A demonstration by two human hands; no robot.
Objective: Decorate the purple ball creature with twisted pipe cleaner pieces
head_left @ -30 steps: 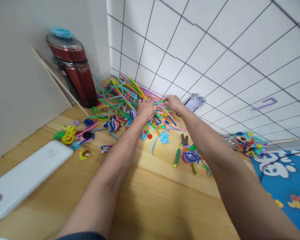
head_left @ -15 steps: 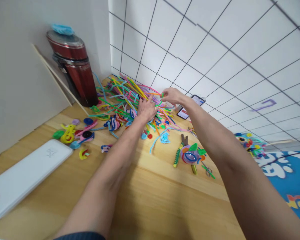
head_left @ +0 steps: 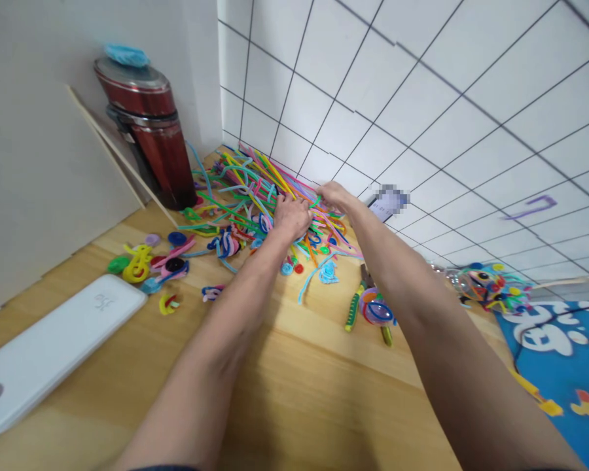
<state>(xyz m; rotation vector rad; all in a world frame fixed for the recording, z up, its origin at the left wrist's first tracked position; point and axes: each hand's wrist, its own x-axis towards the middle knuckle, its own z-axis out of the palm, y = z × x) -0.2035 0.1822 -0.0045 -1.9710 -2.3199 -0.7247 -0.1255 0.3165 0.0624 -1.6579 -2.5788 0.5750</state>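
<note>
A tangled pile of colourful pipe cleaners point(head_left: 248, 173) lies against the tiled wall. My left hand point(head_left: 293, 216) rests on the pile's near right side, fingers apart and bent down among the stems; the tips are partly hidden. Just right of it, my right hand point(head_left: 334, 195) is closed in a pinch at the pile's edge by the wall. A green pipe cleaner point(head_left: 317, 200) shows at its fingertips. Below the hands lie a light-blue coiled pipe cleaner point(head_left: 328, 272) and small coloured discs point(head_left: 299, 269).
Green-handled pliers point(head_left: 353, 309) and a purple round pipe-cleaner piece point(head_left: 375, 307) lie beside my right forearm. A phone point(head_left: 387, 204) leans at the wall. Left are a red canister point(head_left: 152, 144), a white power bank point(head_left: 63, 350) and coiled pieces point(head_left: 138, 263). A decorated piece point(head_left: 495, 286) stands right.
My right hand has dipped slightly toward the pile, and the orange stem stretched between the hands no longer shows there. My left hand's fingers have bent more. The view has shifted slightly.
</note>
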